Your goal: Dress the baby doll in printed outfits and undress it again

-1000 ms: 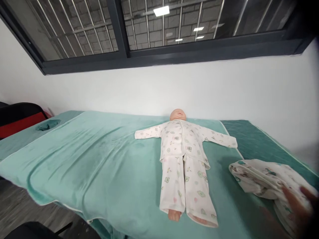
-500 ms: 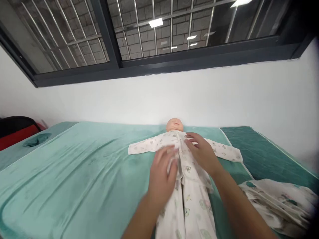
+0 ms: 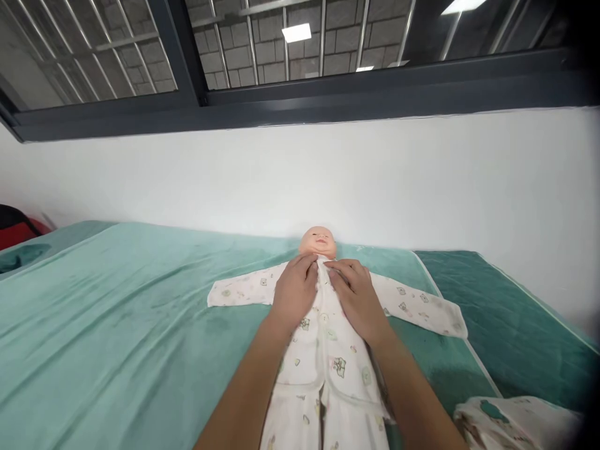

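A baby doll (image 3: pixel 319 242) lies on its back, its head toward the wall. It is dressed in a white printed baby jacket (image 3: pixel 340 362) with the sleeves spread to both sides, and matching pants (image 3: pixel 293 422) lie below the hem. At the neckline, my left hand (image 3: pixel 296 284) has its fingers and thumb closed on the left front edge of the jacket. My right hand (image 3: pixel 355 289) grips the other front edge just across from it. The two front panels meet along the middle, where pale round fasteners show. My fingers partly cover the collar.
A light green sheet (image 3: pixel 140 325) covers the bed, with a darker green cover (image 3: pixel 510 306) on the right. Folded printed cloth (image 3: pixel 515 422) sits at the lower right. White wall (image 3: pixel 300 175) and a barred window stand behind; a red and black object (image 3: pixel 19 228) is far left.
Both hands have moved up the jacket front to the collar, the left one from the lower chest. The view has shifted closer to the doll, and the front panels now lie together.
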`<state>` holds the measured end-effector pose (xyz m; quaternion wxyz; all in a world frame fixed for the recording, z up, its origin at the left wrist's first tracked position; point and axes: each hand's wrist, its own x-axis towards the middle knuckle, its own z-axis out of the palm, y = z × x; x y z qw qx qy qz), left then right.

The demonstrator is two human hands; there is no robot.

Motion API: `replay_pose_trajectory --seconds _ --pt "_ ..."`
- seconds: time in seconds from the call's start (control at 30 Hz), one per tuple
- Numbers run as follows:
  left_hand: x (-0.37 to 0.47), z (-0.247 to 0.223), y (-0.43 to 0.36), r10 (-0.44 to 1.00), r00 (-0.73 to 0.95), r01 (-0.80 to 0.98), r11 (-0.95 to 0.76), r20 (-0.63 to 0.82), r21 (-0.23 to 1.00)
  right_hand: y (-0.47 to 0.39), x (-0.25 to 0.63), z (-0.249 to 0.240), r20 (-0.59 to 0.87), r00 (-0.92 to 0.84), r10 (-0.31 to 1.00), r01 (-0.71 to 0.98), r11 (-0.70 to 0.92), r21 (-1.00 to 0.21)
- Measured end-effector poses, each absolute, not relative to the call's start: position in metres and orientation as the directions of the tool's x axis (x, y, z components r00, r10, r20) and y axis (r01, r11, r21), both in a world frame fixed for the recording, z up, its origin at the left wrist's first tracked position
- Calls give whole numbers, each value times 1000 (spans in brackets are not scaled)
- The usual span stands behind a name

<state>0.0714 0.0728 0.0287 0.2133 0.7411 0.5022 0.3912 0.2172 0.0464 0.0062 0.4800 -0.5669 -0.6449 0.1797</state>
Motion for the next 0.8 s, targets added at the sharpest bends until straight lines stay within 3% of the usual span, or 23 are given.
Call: replay_pose_trajectory --seconds 0.57,0.8 --pt "73 30 75 905 189 543 -420 381 727 46 219 4 413 83 907 546 305 -781" --pt "73 30 75 898 210 546 -436 387 716 48 221 2 480 6 877 618 373 -691"
